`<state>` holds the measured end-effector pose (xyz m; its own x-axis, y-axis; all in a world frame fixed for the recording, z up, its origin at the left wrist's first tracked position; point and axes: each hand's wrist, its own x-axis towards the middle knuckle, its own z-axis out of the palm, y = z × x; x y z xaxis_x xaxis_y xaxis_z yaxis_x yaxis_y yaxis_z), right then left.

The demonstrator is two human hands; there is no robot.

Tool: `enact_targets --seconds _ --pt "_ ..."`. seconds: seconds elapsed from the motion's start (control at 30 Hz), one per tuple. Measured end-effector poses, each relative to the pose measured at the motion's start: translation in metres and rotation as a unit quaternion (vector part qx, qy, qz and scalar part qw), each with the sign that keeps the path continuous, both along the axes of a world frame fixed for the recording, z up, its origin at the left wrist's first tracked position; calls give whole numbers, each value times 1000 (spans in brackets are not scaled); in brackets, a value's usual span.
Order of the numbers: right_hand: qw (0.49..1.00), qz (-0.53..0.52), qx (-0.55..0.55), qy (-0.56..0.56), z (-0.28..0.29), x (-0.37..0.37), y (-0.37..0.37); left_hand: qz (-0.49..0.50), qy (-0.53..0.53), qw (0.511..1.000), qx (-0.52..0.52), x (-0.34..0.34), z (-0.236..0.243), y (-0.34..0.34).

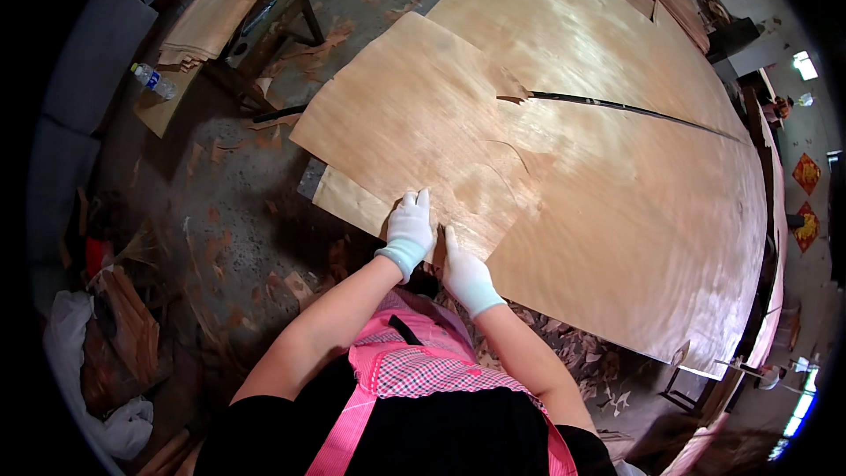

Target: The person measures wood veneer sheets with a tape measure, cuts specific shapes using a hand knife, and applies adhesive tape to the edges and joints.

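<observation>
A loose tan wood veneer sheet (397,106) lies askew over larger pale veneer sheets (634,203) on a low work table. My left hand (411,227), in a white glove with a pale green cuff, rests on the loose sheet near its front edge, fingers stretched out. Just to its right, my right hand (467,275), gloved the same way, is at that front edge. One of its digits points up over the veneer, while the others are mostly hidden; it seems to pinch the edge. A dark gap shows between the hands.
A long dark slit (617,106) runs between the large sheets, with a torn veneer flap (514,88) at its left end. At the far left, a bench holds stacked veneer (220,13) and a plastic bottle (154,81). Scraps litter the concrete floor (238,203).
</observation>
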<state>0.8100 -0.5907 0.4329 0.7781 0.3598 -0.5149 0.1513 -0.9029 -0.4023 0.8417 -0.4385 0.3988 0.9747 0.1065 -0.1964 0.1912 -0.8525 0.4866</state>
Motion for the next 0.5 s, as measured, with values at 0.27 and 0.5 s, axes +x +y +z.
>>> enact_targets --seconds 0.27,0.5 --pt "940 293 -175 -31 58 68 -95 0 -29 999 42 -3 10 -13" --pt "915 355 -29 -191 58 96 -118 22 -3 998 51 -1 14 -14"
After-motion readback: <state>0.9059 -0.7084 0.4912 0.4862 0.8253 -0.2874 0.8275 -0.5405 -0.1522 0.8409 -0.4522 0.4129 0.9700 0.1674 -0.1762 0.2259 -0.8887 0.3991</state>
